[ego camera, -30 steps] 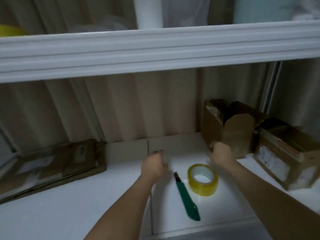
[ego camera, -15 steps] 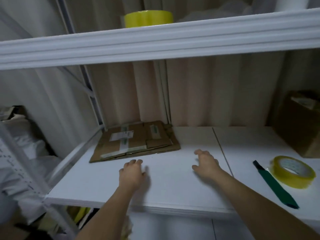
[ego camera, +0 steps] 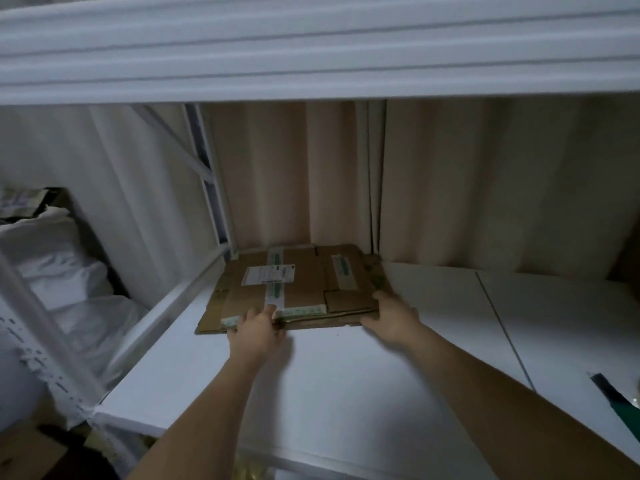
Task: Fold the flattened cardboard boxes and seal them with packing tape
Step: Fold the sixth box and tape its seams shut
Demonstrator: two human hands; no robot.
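A stack of flattened cardboard boxes (ego camera: 298, 285) lies at the back left of the white shelf (ego camera: 346, 393), with white labels and green-printed tape on top. My left hand (ego camera: 258, 329) grips the stack's near edge, thumb on top. My right hand (ego camera: 389, 315) holds the near right corner, fingers over the edge. At the far right edge, only the dark tip of the green box cutter (ego camera: 614, 398) shows. The tape roll is out of view.
A white upper shelf (ego camera: 311, 46) hangs low overhead. Beige curtain (ego camera: 450, 185) backs the shelf. A white frame post (ego camera: 211, 181) stands at the stack's left. White bedding (ego camera: 52, 265) lies beyond the shelf's left end.
My view has swung left; the folded boxes and tape roll have left the frame. Both hands have moved forward from the bare shelf and taken hold of the flattened stack's near edge.
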